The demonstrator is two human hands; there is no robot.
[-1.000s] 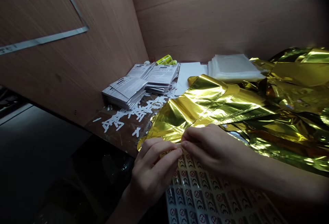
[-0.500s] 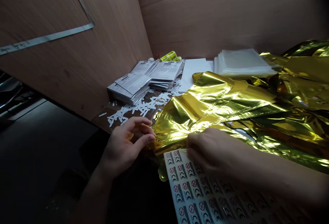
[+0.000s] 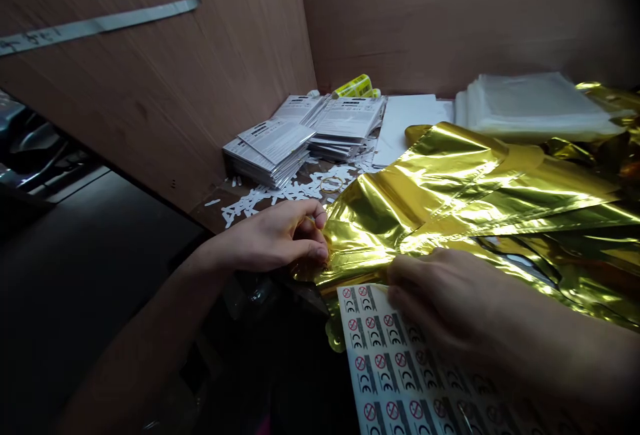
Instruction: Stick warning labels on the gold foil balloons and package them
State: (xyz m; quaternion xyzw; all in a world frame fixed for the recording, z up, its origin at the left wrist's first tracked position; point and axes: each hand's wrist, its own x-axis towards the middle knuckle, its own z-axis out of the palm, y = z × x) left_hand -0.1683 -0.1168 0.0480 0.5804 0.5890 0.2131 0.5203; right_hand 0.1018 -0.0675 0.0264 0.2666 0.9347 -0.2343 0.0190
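Observation:
A flat, shiny gold foil balloon (image 3: 380,215) stretches across the table in front of me. At its near left end, my left hand (image 3: 280,235) has thumb and curled fingers closed on the foil's edge. My right hand (image 3: 450,302) is closed at the top edge of a sticker sheet (image 3: 385,355), its knuckles against the foil. The sheet carries rows of small labels with CE marks and red crossed-out circles, and it slopes down towards me. My right fingertips are hidden behind the hand.
Stacks of printed packs (image 3: 275,145) stand by the left wooden panel (image 3: 240,42). White paper scraps (image 3: 300,188) lie before them. Behind are a yellow label roll (image 3: 355,86), white sheets (image 3: 405,122) and a pile of clear bags (image 3: 535,102). More gold foil (image 3: 600,248) spreads right.
The view has shifted, so most things sit farther right. My left hand has turned flatter and its forearm reaches in more from the left. Both hands stay at the foil and sheet.

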